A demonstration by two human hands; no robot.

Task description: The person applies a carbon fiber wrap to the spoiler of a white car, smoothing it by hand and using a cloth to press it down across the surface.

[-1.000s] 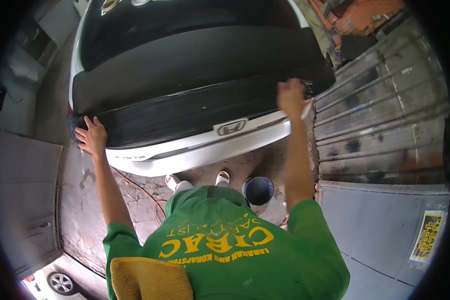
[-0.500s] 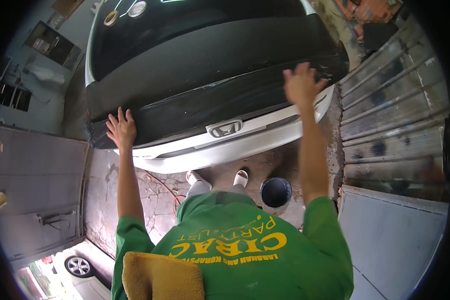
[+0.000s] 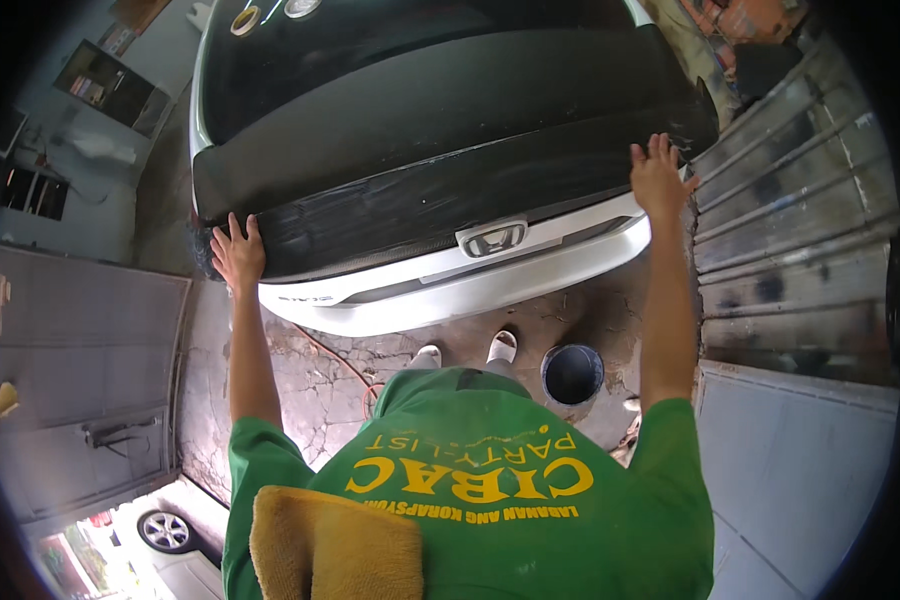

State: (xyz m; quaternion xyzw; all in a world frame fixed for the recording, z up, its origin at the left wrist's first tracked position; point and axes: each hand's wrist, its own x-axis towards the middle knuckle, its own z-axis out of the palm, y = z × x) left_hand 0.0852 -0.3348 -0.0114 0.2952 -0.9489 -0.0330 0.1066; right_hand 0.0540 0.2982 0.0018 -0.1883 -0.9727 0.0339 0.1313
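Note:
Black film (image 3: 440,185) with creases and a slightly glossy band covers the rear panel of a white car (image 3: 450,290), above its emblem (image 3: 494,238). My left hand (image 3: 238,250) lies with fingers spread on the film's left end, near the crumpled corner. At the far right end my right hand (image 3: 662,175) rests on or just over the film, fingers apart and empty. A folded yellow cloth (image 3: 335,545) is draped on my green shirt at the left shoulder.
A dark bucket (image 3: 571,372) and a reddish hose (image 3: 335,355) are on the cracked floor by my feet. Two rolls (image 3: 246,20) lie on the rear glass. Corrugated metal (image 3: 790,210) borders the right, a grey gate (image 3: 70,370) the left. Another car's wheel (image 3: 166,530) shows lower left.
My right hand has moved right along the film toward its end. My left hand stays near the left end, slightly shifted. The whole view has shifted, putting the car further right in frame.

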